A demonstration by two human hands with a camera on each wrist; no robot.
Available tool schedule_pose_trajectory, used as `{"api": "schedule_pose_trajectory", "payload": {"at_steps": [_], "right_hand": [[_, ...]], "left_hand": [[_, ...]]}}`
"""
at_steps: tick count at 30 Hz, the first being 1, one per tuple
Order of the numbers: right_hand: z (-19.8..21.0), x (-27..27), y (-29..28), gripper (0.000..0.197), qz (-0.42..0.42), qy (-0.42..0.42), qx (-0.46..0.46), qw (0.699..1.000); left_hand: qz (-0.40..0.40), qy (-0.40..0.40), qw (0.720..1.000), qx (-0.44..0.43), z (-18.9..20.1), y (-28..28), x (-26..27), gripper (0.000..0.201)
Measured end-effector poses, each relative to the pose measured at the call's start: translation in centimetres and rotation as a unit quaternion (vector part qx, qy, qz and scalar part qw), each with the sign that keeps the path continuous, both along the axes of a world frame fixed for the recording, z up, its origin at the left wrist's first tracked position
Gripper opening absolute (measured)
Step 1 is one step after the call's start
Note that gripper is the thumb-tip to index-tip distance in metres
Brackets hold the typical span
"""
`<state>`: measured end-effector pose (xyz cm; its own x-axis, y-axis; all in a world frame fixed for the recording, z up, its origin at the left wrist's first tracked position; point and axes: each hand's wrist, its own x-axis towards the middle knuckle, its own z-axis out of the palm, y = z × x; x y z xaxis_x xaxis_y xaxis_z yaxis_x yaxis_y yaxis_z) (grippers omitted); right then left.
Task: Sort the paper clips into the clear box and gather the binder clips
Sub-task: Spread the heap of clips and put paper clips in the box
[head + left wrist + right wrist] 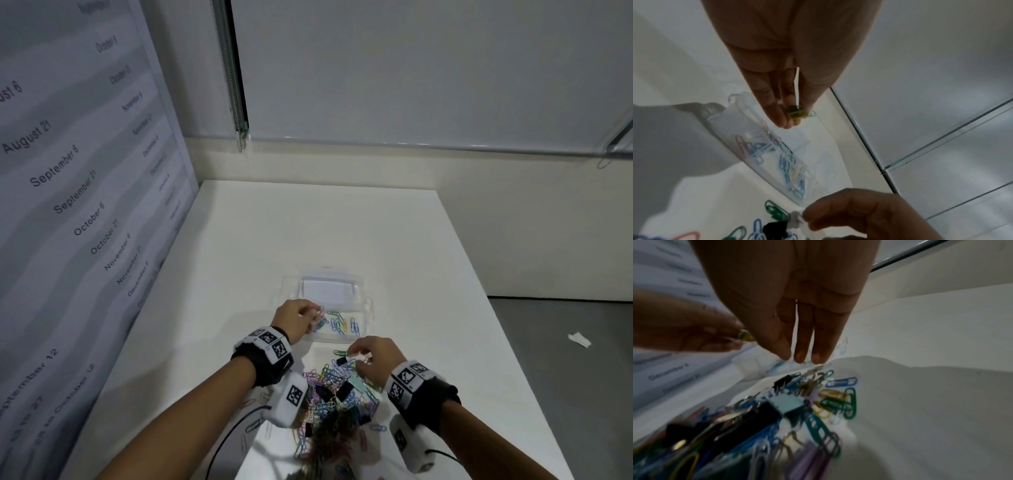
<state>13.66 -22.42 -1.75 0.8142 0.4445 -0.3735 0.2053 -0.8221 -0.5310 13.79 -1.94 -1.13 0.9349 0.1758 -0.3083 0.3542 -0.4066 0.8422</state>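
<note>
The clear box (356, 337) sits open on the white table (428, 260), its lid folded back on the far side, with a scatter of coloured paper clips already lying inside. Nearer the person lies the mixed pile (337, 394) of paper clips with several black binder clips among them.

The left hand (296, 320) is held over the left edge of the box. The left wrist view shows its fingertips pinching a small bunch of green and yellow paper clips (799, 112) above the box interior.

The right hand (371, 356) is at the far edge of the pile. In the left wrist view its thumb and forefinger pinch a small pale item (796, 219); what that item is cannot be told. A small black binder clip (341, 360) lies just beside those fingers.

Judgement: the step in hand is the transfer of paper clips into the box, and it is early, as most of the pile is unsorted. The next move calls for the left hand to let go over the box, clear of its rim. The binder clips are not yet gathered apart.
</note>
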Motion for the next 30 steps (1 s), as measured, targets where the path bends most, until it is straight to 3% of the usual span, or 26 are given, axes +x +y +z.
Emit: {"api": "schedule_pose_trajectory", "payload": {"at_steps": [8,11,14,19,23,30], "right_hand": [[-1.8,-0.3,1.7,0.051,0.082,-0.015,-0.075,0.994],[-1.8,0.0,1.8,0.044,0.072,-0.013,-0.085,0.994],[-1.7,0.0,1.4,0.029,0.042,0.003,-0.076,0.996],[-1.5,0.0,0.6,0.021,-0.001,0.017,-0.044,0.999],[-1.2,0.4,0.0,0.015,-0.023,0.015,-0.010,1.000],[0.7,2.3,0.9,0.016,-0.067,0.002,0.055,0.996]], "left_hand": [[-0.084,-0.023,0.995,0.050,0.1,-0.6,-2.0,0.038],[-0.105,-0.042,0.990,0.080,-0.5,-1.2,-3.6,0.034],[-0.158,-0.007,0.980,0.120,-1.3,-2.0,-4.7,0.025],[-0.220,0.053,0.949,0.220,-3.1,-3.3,-5.7,0.036],[-0.228,0.052,0.943,0.234,-3.7,-3.6,-5.5,0.038],[-0.233,0.063,0.946,0.219,-3.4,-2.9,-5.4,0.020]]}}
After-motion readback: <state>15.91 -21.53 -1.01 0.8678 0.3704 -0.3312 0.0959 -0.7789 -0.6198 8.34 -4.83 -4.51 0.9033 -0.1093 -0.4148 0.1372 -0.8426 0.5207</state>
